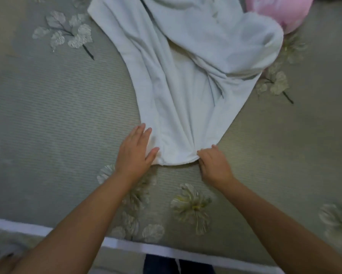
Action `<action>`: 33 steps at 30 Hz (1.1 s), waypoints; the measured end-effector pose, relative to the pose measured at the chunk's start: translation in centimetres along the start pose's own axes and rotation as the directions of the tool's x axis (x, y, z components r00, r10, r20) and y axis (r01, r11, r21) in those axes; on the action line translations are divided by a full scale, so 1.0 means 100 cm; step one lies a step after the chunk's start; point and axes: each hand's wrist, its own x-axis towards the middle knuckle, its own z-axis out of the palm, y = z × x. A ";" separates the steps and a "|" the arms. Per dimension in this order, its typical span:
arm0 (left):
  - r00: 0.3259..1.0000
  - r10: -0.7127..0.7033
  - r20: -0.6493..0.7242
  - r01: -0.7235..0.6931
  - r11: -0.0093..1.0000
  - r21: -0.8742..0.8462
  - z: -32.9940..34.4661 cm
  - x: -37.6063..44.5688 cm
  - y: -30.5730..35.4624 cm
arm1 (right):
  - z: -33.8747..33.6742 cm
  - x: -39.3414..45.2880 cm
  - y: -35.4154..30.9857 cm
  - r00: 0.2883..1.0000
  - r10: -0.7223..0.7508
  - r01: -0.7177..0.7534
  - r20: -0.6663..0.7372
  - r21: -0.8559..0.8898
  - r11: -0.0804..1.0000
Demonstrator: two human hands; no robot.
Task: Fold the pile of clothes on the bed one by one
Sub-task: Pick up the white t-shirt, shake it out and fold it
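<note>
Head view: your left hand [135, 149] lies flat with straight fingers on the towel's [186, 76] near corner; your right hand [213, 163] pinches the hem beside it. Beyond your grip the cloth bunches on the bed [47, 115]; pulling unevenly could set creases.

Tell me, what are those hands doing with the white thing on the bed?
A person is folding a white garment lying rumpled on the flowery green bedspread. The left hand lies flat on its near corner, while the right hand pinches the near edge. Something pink waits at the far side.
</note>
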 end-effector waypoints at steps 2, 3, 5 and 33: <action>0.984 0.055 0.170 -0.066 0.996 0.063 0.012 -0.026 0.013 | -0.014 -0.046 -0.009 0.960 0.095 -0.113 0.263 0.057 0.992; 0.971 0.072 0.228 -0.097 0.990 0.099 0.020 -0.037 0.020 | -0.019 -0.067 -0.013 0.888 0.175 -0.238 0.426 0.098 0.966; 0.953 0.083 0.292 -0.132 0.980 0.152 0.033 -0.054 0.035 | -0.025 -0.112 -0.014 0.715 0.250 -0.397 0.653 0.085 0.914; 0.974 0.157 0.166 -0.191 0.956 0.221 0.054 -0.036 0.163 | -0.109 -0.196 0.094 0.425 0.041 0.072 0.904 -0.078 0.994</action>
